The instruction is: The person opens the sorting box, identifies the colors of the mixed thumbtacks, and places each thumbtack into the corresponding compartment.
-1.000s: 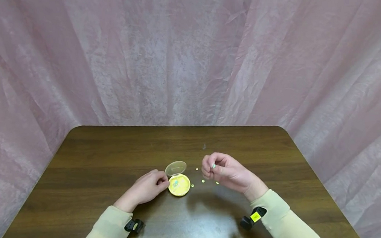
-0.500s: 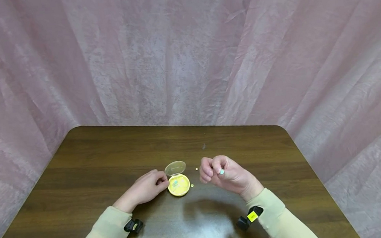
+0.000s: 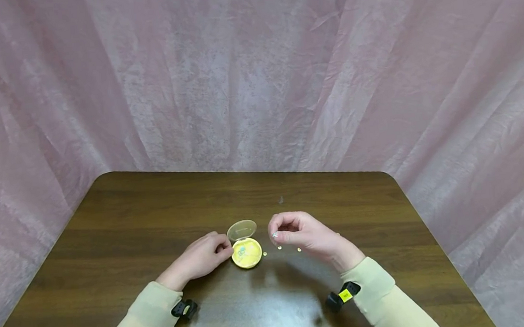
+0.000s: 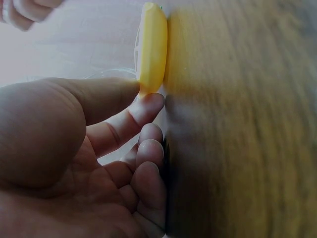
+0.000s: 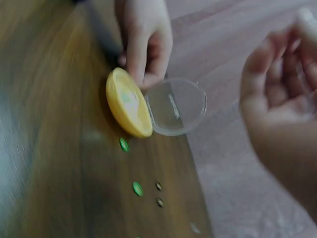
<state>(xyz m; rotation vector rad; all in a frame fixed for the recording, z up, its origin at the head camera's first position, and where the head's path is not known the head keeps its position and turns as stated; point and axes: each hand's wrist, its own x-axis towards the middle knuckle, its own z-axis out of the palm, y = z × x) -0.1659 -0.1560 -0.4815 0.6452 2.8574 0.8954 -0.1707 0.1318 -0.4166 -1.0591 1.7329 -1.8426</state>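
I have the left hand (image 3: 201, 257) pinching the rim of a round yellow case (image 3: 253, 256) between thumb and forefinger, and the right hand (image 3: 307, 236) pinching a small pale piece (image 3: 275, 235) above the desk (image 3: 154, 209). My right-wrist view shows two brownish beads (image 5: 158, 186), which I can't make out from the head, near green discs (image 5: 137, 189). The case lies well in from the desk's far edge, clear lid (image 3: 242, 230) raised, pale bits (image 3: 242, 250) inside.

Two hands (image 3: 204, 257) (image 3: 310, 234), one yellow case (image 3: 254, 261)
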